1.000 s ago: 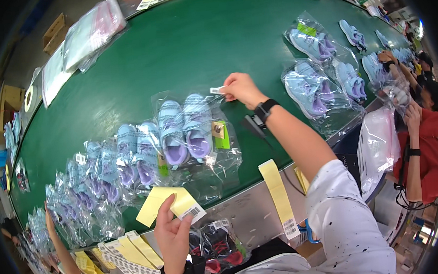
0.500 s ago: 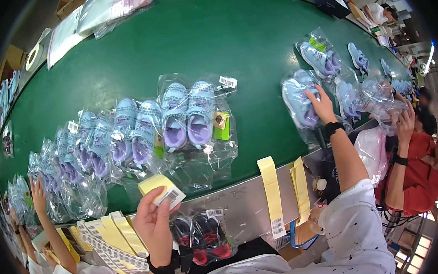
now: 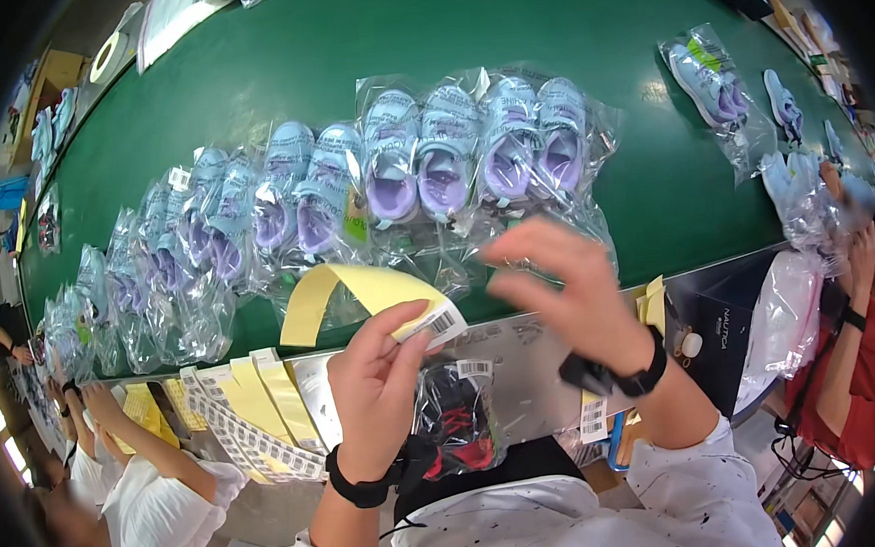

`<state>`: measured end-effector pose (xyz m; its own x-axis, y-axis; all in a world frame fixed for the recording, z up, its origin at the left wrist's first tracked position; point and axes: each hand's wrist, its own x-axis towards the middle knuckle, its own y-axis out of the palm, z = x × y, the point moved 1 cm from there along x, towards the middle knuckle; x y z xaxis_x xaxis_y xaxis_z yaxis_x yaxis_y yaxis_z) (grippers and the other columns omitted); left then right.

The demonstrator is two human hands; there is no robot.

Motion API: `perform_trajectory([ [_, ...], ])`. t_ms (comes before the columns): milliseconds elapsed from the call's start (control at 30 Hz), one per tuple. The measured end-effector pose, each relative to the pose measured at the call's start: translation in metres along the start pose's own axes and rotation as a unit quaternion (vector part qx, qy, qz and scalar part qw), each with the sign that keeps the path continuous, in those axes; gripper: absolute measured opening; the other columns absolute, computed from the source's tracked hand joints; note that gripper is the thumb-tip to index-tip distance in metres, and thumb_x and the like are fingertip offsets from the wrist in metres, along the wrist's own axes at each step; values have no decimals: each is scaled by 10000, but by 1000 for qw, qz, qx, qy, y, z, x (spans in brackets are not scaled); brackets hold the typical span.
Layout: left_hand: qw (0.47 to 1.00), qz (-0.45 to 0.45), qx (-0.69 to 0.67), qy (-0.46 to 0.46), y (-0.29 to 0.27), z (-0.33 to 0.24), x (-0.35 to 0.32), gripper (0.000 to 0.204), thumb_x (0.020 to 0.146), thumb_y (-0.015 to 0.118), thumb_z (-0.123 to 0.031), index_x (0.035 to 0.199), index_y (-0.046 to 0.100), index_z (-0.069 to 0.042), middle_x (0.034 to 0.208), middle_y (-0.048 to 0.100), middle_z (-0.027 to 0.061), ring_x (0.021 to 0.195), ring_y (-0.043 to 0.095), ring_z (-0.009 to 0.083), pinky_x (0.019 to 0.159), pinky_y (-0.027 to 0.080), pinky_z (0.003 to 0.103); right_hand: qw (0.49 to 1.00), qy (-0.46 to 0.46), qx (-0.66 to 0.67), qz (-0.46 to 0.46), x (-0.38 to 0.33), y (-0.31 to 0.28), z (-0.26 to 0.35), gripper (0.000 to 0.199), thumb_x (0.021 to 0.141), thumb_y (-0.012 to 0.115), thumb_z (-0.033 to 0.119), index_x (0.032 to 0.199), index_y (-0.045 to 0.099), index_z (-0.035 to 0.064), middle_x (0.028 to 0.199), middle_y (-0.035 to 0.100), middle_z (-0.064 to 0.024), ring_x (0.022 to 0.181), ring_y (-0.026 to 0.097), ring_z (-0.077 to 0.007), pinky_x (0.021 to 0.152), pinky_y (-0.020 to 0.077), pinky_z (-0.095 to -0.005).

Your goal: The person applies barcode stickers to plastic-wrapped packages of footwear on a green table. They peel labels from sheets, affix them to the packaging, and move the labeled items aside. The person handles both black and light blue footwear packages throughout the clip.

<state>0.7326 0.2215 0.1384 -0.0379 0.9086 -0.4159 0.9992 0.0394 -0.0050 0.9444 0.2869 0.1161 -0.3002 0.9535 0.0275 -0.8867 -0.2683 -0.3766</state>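
Observation:
My left hand [image 3: 379, 377] pinches a curled yellow sticker backing strip [image 3: 359, 293] with a white barcode label at its end. My right hand [image 3: 569, 291] hovers beside it, blurred, fingers spread and holding nothing. Just beyond both hands, a row of clear bags with pale blue and purple children's shoes [image 3: 470, 156] lies overlapping on the green conveyor belt [image 3: 563, 25]. A bag with dark red shoes [image 3: 457, 423] sits below my left hand against my body.
Yellow label strips and white barcode sheets [image 3: 246, 426] lie on the metal ledge. More bagged shoes [image 3: 712, 86] lie at the far right of the belt. One person in white [image 3: 161, 501] works at my left, another in red [image 3: 859, 368] at my right.
My right hand has come back from the bagged shoes at the far right to the label strip in front of me. The left hand has raised the strip. The bags now lie closer.

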Motion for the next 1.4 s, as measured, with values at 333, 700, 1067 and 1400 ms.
perform_trajectory([
  [333,983,34,179,24,-5,-20,-13,263,910,627,48,1172,644,38,908,684,59,745,613,45,627,472,177,975,57,184,115,1,22,20,143,812,731,42,949,722,2,842,643,-69,757,600,-163,656,457,-290],
  [700,991,29,121,44,0,-17,-13,231,889,670,-13,1118,694,-22,773,701,33,569,549,35,497,404,215,986,-42,131,89,-2,12,25,51,776,725,7,819,698,0,781,633,-69,731,580,-210,681,444,-308],
  [1067,980,58,128,139,17,-7,3,196,895,665,-28,1087,702,-13,824,714,46,576,562,44,520,409,199,972,34,208,104,-13,1,7,57,777,735,4,810,690,12,787,637,-60,735,566,-201,667,434,-312],
  [1400,995,65,12,-82,37,-11,5,285,886,652,56,1169,627,35,992,690,72,739,594,36,615,457,189,987,-156,-6,-32,-27,-2,2,151,697,733,-32,810,642,10,800,576,-80,742,553,-267,662,453,-380],
])
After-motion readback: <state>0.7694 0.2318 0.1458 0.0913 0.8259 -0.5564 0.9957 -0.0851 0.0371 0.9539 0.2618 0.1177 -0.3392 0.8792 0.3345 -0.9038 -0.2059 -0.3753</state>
